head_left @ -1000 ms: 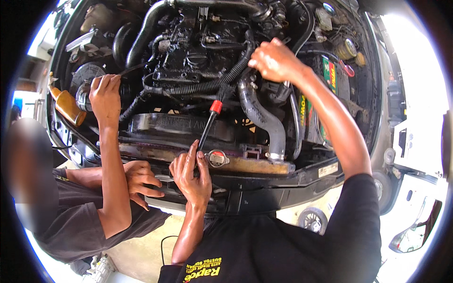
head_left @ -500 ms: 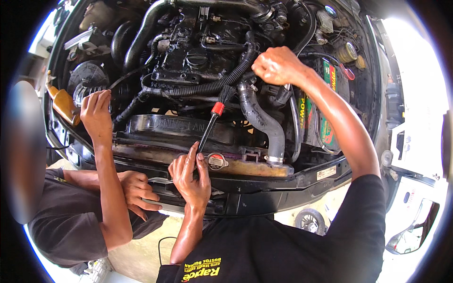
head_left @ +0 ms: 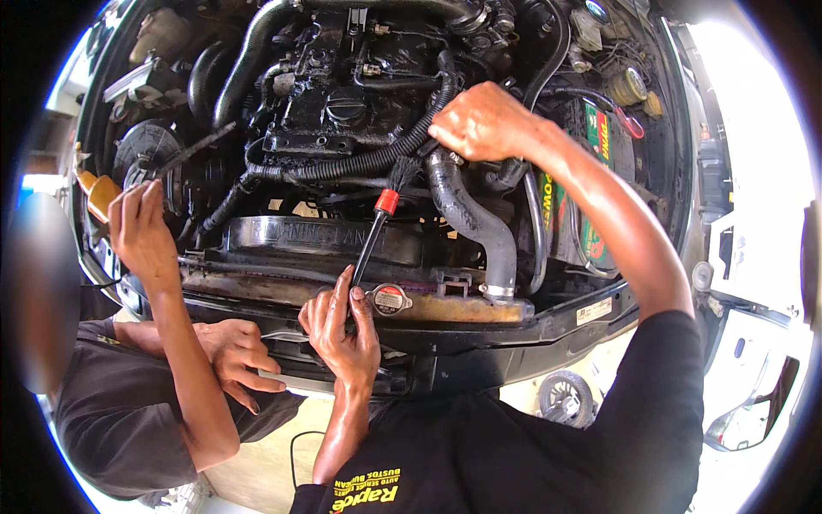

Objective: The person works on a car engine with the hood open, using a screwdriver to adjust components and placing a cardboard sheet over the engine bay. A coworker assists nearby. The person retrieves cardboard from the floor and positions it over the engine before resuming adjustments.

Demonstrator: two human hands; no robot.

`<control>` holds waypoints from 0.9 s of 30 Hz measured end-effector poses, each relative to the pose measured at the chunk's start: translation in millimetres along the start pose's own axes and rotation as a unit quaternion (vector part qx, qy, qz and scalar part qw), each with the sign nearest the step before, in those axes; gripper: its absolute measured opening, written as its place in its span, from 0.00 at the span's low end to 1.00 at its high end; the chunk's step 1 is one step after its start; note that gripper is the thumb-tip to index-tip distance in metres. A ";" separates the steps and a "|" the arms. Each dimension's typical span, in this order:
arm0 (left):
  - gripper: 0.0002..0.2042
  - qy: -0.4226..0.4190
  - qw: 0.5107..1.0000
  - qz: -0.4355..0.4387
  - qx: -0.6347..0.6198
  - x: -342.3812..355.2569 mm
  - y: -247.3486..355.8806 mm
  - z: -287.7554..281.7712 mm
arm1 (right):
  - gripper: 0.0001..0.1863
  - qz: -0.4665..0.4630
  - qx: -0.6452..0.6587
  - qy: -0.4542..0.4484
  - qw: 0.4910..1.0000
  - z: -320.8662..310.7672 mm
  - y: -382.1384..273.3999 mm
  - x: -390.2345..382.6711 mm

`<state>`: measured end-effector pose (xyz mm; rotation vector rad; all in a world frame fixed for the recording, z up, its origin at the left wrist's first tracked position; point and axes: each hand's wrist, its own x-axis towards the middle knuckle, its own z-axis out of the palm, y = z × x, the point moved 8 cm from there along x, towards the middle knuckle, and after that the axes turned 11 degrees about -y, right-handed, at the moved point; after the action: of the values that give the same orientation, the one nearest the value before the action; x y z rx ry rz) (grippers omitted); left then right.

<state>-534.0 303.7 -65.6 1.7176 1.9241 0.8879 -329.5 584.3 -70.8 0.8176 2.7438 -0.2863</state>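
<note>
A round detailing brush (head_left: 371, 240) with black bristles, a red collar and a slim black handle is in my left hand (head_left: 347, 334), gripped near the handle's end. Its bristles lie beside the ribbed black hose (head_left: 360, 167), in front of the engine (head_left: 334, 103). My right hand (head_left: 484, 124) is closed in a fist above the upper end of the grey radiator hose (head_left: 471, 214). A small dark piece shows at its fingertips; what it grips is hidden. Just right of my left hand is the radiator cap (head_left: 390, 299).
A co-worker at the left holds a thin dark stick (head_left: 197, 147) with a raised hand (head_left: 141, 227); the other hand (head_left: 240, 360) hangs by the front edge. A green and red battery (head_left: 597, 206) sits at the right. A wheel (head_left: 565, 398) lies on the floor beyond.
My right hand has moved slightly left, toward the ribbed hose. The brush in my left hand has shifted a little left and down. The co-worker's raised hand has moved left and down.
</note>
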 end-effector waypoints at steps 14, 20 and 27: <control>0.15 0.011 1.000 0.008 0.009 4.1 1.8 2.6 | 0.14 -0.023 0.000 0.040 0.999 -1.1 -22.5 -14.7; 0.15 0.005 1.000 -0.012 0.014 -0.6 5.7 -1.9 | 0.16 0.044 -0.035 0.063 0.996 -11.0 18.5 -21.3; 0.15 0.002 1.000 -0.001 0.021 -0.4 7.6 -1.1 | 0.16 0.085 -0.085 0.023 0.993 0.0 35.0 -23.9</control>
<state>-529.2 303.4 -59.6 1.7384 1.9585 0.8564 -290.7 600.9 -67.5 1.0122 2.6723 0.0001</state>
